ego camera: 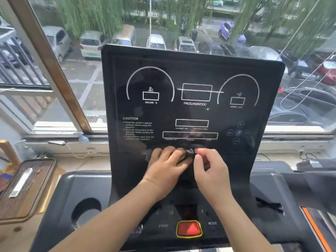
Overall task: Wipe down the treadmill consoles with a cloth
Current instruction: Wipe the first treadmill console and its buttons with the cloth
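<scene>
A black treadmill console [190,113] with white dial outlines and a yellow CAUTION label stands upright in front of me. Low on its panel, my left hand [166,165] presses a small dark cloth [187,154] with a yellow-green patch against the surface. Close to the right, my right hand [211,169] pinches the cloth's other edge between thumb and fingers. Most of the cloth is hidden under my fingers. Below the hands sits a red stop button [189,228] with a yellow rim, beside the MODE label.
A round cup holder [86,211] is sunk in the grey tray at the left. A brown slatted tray [25,188] lies on a wooden stand further left. Behind the console is a window sill [60,142] with a cable, and parked cars outside. A dark handrail [320,184] runs at right.
</scene>
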Available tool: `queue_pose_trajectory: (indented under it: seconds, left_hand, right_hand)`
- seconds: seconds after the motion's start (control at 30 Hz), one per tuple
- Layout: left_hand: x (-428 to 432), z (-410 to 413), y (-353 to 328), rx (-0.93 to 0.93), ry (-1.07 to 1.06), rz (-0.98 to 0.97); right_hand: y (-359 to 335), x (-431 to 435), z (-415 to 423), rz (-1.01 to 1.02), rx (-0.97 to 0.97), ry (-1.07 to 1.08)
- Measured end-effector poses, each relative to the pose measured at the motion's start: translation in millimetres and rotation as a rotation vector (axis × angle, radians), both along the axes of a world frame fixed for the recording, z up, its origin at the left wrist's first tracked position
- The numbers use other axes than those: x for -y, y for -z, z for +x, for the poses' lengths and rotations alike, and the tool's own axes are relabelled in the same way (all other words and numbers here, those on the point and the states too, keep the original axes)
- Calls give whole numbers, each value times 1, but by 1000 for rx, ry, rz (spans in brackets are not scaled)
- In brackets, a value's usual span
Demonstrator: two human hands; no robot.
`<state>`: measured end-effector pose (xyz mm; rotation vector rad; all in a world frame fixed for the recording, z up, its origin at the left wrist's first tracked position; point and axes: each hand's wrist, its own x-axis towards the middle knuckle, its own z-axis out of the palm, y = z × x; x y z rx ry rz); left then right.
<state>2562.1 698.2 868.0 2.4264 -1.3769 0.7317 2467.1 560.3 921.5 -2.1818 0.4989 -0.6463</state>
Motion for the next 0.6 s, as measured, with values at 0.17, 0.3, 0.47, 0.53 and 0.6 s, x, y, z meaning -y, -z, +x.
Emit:
queue_pose_trajectory:
  seconds: [0.17,0.3,0.47,0.53,0.6]
  left_hand:
    - [-51,18,-1,73,49,14]
    - [-69,19,1,25,-2,-43]
    - [-32,1,-2,-168,1,-27]
    - [-7,-10,-6,-216,-4,-40]
    - [23,-22,-11,-252,-5,-38]
  right_hand:
    - [4,2,-15,106,-95,19]
    - [9,17,-30,193,-139,103]
    - [9,47,-42,204,-129,267]
    - [8,62,-45,216,-132,319]
    - [8,78,-48,241,-144,368]
